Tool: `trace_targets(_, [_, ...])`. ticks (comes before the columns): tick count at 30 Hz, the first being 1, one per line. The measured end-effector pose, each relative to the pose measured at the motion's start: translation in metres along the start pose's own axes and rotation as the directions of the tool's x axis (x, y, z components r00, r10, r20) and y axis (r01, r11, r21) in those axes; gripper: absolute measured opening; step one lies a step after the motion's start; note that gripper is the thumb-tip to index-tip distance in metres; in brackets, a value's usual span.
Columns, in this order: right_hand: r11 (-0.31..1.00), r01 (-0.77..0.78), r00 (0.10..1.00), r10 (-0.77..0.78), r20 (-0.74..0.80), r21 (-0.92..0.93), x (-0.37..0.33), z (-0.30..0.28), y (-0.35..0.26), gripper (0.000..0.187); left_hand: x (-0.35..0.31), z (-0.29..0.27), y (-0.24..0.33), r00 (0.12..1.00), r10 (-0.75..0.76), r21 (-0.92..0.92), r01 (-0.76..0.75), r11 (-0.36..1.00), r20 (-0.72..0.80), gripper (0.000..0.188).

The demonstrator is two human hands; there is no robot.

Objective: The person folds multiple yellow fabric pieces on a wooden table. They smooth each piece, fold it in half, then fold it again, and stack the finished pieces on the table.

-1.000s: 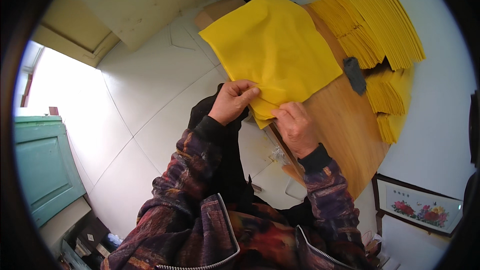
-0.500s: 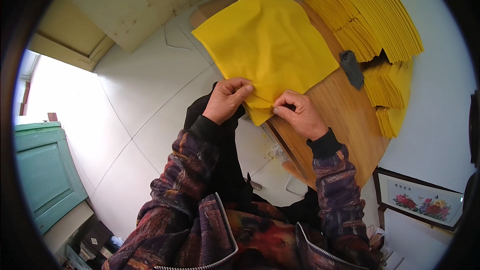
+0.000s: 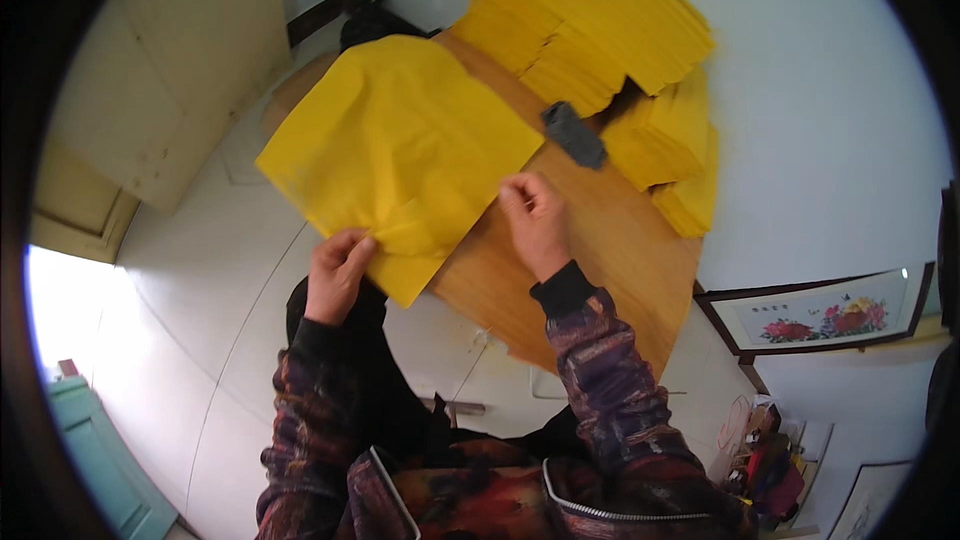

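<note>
From the head view, your left hand [image 3: 337, 276] pinches the near edge of the yellow paper sheet [image 3: 400, 155], fingers closed on it at about 7 o'clock of the sheet, while your right hand [image 3: 535, 223] rests at its 4 o'clock edge, fingers loosely curled; you cannot tell whether they grip the paper. The sheet overhangs the round wooden worktop [image 3: 600, 260] toward you. A dark grey block [image 3: 574, 134] lies just beyond your right hand, with the stacks of yellow sheets [image 3: 600, 30] at 1 o'clock. Pulling unevenly could crease or tear the thin sheet, since only one hand clearly holds it.
</note>
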State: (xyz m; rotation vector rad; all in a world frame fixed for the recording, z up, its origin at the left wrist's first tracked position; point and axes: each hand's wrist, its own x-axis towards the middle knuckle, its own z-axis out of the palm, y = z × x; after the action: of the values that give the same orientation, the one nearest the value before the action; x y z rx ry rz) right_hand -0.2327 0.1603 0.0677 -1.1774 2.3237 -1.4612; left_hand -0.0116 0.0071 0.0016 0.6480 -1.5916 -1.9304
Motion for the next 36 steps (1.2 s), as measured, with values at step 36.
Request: trace_targets(36, [0.871, 0.474, 0.808, -0.373, 0.456, -0.127, -0.047, 0.039, -0.057, 0.012, 0.001, 0.006, -0.001, 0.999, -0.022, -0.17, 0.026, 0.985, 0.023, 0.022])
